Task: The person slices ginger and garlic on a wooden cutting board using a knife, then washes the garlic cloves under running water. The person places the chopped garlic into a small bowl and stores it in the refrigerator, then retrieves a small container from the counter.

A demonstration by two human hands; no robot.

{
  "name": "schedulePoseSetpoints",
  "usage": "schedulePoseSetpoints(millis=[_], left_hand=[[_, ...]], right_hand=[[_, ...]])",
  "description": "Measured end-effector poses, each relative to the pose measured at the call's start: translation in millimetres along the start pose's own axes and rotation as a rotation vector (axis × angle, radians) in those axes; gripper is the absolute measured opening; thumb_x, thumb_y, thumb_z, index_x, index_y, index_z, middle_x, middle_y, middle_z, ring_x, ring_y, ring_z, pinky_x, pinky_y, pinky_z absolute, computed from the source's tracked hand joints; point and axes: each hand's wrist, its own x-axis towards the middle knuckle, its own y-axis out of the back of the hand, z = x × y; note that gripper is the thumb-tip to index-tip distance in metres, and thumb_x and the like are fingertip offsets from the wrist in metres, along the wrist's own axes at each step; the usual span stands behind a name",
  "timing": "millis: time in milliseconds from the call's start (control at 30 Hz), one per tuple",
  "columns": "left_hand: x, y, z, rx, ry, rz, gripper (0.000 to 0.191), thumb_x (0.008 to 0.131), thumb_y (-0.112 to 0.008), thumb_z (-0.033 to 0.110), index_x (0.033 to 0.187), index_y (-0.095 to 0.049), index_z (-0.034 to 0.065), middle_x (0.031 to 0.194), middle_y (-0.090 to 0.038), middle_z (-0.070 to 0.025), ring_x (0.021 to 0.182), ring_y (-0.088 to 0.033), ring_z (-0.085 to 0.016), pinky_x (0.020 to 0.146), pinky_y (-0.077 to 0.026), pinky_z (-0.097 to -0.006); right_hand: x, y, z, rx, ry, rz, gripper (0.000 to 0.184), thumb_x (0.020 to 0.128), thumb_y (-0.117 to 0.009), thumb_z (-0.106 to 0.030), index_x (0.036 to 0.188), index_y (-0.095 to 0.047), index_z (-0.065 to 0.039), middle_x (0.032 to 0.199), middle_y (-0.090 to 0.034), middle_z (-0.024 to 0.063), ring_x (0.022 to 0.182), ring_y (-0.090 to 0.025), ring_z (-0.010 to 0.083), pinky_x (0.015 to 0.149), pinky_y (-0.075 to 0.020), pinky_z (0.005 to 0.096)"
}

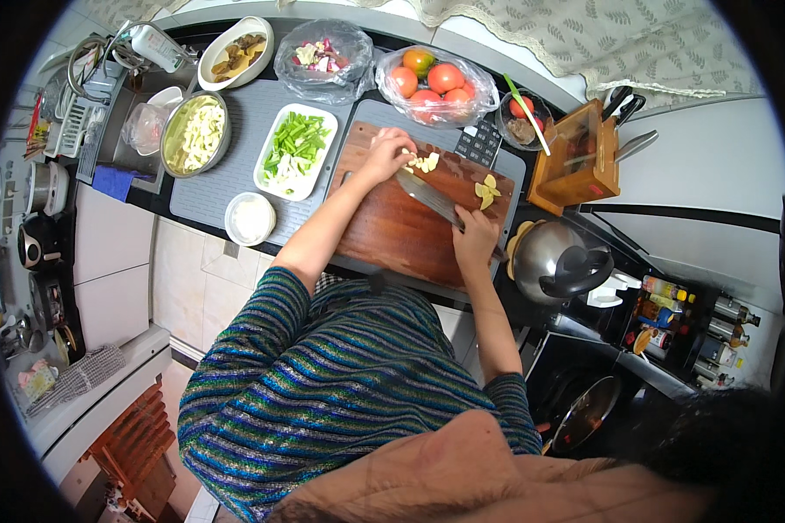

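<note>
My right hand (476,240) grips the handle of a kitchen knife (430,197) over a wooden cutting board (392,235). The blade points up and left, its tip end close to my left hand (389,153). My left hand rests at the board's far edge with its fingertips on pale, garlic-like pieces (425,162); whether it pinches one is hidden. Thin yellowish slices, perhaps ginger (487,191), lie in a small pile on the board's right part. Left of the board stands a white tray (259,171) of cut green onions (296,145).
Bagged tomatoes (445,77), a bag of chopped red and white pieces (322,55) and a white bowl (204,62) line the back. A metal bowl (163,140) and round tub (250,219) stand left. A knife block (572,157) and kettle (543,258) stand right.
</note>
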Motion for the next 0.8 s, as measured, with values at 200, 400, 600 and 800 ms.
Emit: schedulePoseSetpoints(millis=[200, 400, 600, 800], left_hand=[[-27.3, -30.7, 16.7, -0.055, 0.064, 0.341, 0.038, 0.077, -0.066, 0.01, 0.114, -0.056, 0.0056, 0.119, -0.053, -0.0141, 0.116, -0.045, -0.034, 0.101, -0.035, -0.0428], [-22.7, -70.1, 32.7, 0.054, 0.099, 0.39, 0.058, 0.074, -0.073, 0.018, 0.125, -0.049, 0.0063, 0.131, -0.046, -0.0147, 0.128, -0.037, -0.036, 0.108, -0.024, -0.0493], [-25.0, -67.3, 30.0, -0.029, 0.073, 0.378, 0.056, 0.07, -0.076, 0.02, 0.12, -0.054, 0.0069, 0.127, -0.048, -0.014, 0.123, -0.04, -0.035, 0.105, -0.03, -0.0469], [-24.3, -64.9, 31.4, -0.133, 0.121, 0.46, 0.036, 0.071, -0.071, 0.004, 0.106, -0.06, 0.0064, 0.118, -0.051, -0.0123, 0.118, -0.043, -0.034, 0.101, -0.036, -0.0429]], right_hand=[[-17.5, -16.5, 34.4, 0.732, -0.563, -0.268, 0.021, 0.089, -0.06, -0.022, 0.089, -0.063, -0.001, 0.063, -0.061, 0.0091, 0.056, -0.06, 0.0203, 0.055, -0.0458, 0.0325], [4.3, -47.8, 42.8, 1.015, -0.706, -0.426, 0.024, 0.092, -0.058, -0.021, 0.082, -0.059, 0.002, 0.064, -0.06, 0.007, 0.053, -0.057, 0.0146, 0.05, -0.0447, 0.0284], [16.8, -57.4, 20.1, 1.06, -0.725, -0.581, 0.021, 0.092, -0.058, -0.018, 0.085, -0.06, 0.002, 0.065, -0.061, 0.0074, 0.053, -0.056, 0.0153, 0.052, -0.0457, 0.0289], [20.9, -73.4, -10.7, 1.137, -0.602, -0.677, 0.02, 0.093, -0.058, -0.019, 0.086, -0.06, 0.0, 0.067, -0.06, 0.0063, 0.054, -0.056, 0.0145, 0.053, -0.0454, 0.0278]])
